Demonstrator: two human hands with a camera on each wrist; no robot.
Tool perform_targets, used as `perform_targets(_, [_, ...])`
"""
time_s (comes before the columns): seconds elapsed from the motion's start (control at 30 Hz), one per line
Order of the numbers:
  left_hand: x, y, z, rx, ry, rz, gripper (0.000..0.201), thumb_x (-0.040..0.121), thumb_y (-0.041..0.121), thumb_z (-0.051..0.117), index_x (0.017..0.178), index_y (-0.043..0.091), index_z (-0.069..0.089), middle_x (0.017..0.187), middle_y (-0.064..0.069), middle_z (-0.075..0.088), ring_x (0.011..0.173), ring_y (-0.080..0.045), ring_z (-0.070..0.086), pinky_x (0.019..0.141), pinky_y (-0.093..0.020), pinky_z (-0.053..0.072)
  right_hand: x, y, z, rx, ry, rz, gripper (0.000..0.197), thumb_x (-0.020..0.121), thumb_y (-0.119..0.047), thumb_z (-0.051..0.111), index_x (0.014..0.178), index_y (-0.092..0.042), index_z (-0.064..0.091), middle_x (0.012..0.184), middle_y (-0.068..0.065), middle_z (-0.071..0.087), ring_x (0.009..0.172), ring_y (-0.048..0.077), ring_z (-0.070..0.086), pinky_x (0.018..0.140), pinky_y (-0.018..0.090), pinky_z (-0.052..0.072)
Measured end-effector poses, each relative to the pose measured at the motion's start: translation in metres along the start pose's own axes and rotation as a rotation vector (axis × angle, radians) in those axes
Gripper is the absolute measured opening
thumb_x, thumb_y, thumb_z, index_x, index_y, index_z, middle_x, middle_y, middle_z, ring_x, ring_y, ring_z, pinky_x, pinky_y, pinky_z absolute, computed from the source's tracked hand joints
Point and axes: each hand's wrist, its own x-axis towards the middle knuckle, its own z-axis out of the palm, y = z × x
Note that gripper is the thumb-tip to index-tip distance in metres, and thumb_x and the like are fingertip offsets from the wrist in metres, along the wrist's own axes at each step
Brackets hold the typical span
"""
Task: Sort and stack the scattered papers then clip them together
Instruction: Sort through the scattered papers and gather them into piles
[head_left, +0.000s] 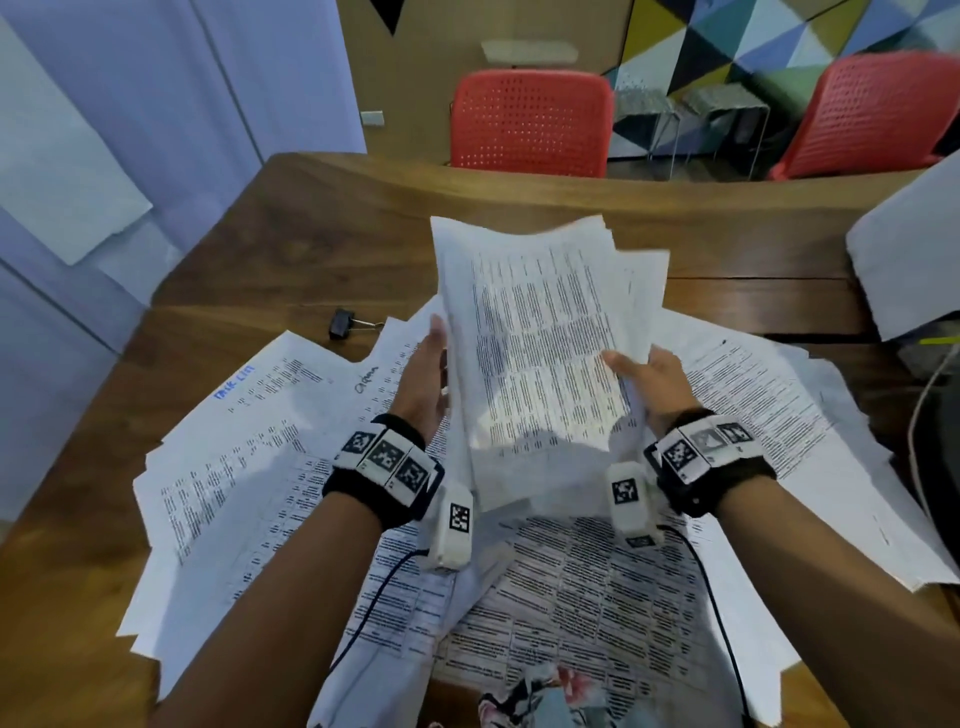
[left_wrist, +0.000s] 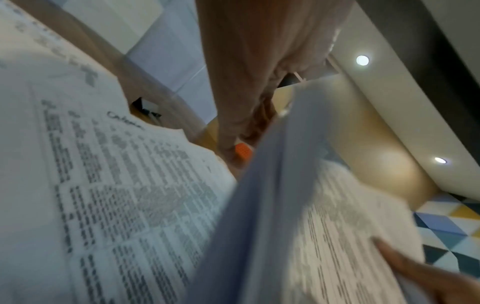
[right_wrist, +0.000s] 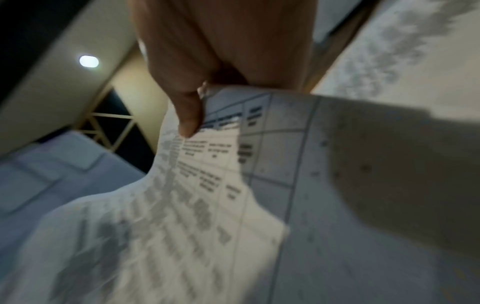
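I hold a bundle of printed papers (head_left: 540, 338) upright over the wooden table (head_left: 311, 234). My right hand (head_left: 647, 374) grips its right edge, thumb (right_wrist: 189, 115) pinching the front sheet (right_wrist: 207, 185). My left hand (head_left: 423, 374) lies flat against the left edge (left_wrist: 272, 205) with its fingers (left_wrist: 228, 148) straight. More printed sheets (head_left: 234, 467) lie scattered and overlapping on the table below, also in the left wrist view (left_wrist: 103, 185). A black binder clip (head_left: 343, 323) lies on bare wood beyond the left sheets, seen small in the left wrist view (left_wrist: 148, 108).
Two red chairs (head_left: 530, 122) (head_left: 872, 114) stand behind the table's far edge. A white pile (head_left: 909, 249) sits at the table's right end, with a pale cable (head_left: 924, 415) beside it. Bare wood shows along the far side and the near left corner.
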Motion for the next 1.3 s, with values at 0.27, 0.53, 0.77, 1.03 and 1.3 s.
perform_targets(0.27, [-0.001,0.043,0.009,0.201,0.204,0.516,0.031,0.076,0.021,0.062,0.103,0.007,0.058,0.104,-0.023,0.065,0.101,-0.039,0.062,0.090,-0.056,0.049,-0.032,-0.085,0.007,0.134,0.210,-0.471,0.014,0.085,-0.018,0.065,0.089,-0.025,0.054,0.096,-0.004,0.063,0.087,0.006,0.061,0.080,0.019,0.050])
perform_targets(0.53, [-0.012,0.042,0.006,0.089,-0.011,0.481,0.059,0.057,0.031,0.082,0.105,0.005,0.061,0.096,-0.006,0.070,0.090,-0.016,0.068,0.077,-0.028,0.056,-0.038,-0.070,0.025,0.223,0.135,-0.467,0.048,0.082,0.006,0.051,0.118,-0.016,0.028,0.104,-0.004,0.053,0.092,-0.001,0.055,0.078,0.013,0.049])
perform_targets(0.77, [-0.017,0.070,0.005,-0.001,0.173,0.548,0.016,0.083,0.007,0.063,0.097,0.013,0.058,0.092,-0.001,0.067,0.081,-0.008,0.068,0.074,-0.026,0.057,-0.032,-0.103,0.033,0.182,0.214,-0.594,0.033,0.079,0.009,0.043,0.091,-0.021,0.043,0.097,-0.001,0.054,0.088,0.006,0.055,0.074,0.015,0.047])
perform_targets(1.03, [-0.027,0.050,-0.020,0.052,0.081,0.408,0.038,0.061,0.030,0.076,0.095,0.015,0.064,0.091,0.000,0.072,0.088,-0.020,0.068,0.086,-0.042,0.055,-0.031,-0.054,0.045,0.162,0.256,-0.431,0.030,0.075,0.006,0.046,0.091,-0.018,0.050,0.083,-0.007,0.054,0.069,-0.006,0.052,0.065,0.014,0.041])
perform_targets(1.3, [-0.035,0.025,-0.053,0.201,0.061,0.263,0.027,0.070,0.007,0.068,0.095,0.016,0.060,0.091,-0.001,0.068,0.089,-0.013,0.066,0.083,-0.031,0.055,-0.034,-0.037,0.076,-0.003,0.255,-0.369,0.027,0.074,0.004,0.055,0.073,-0.020,0.043,0.066,-0.003,0.043,0.059,0.004,0.038,0.055,0.014,0.034])
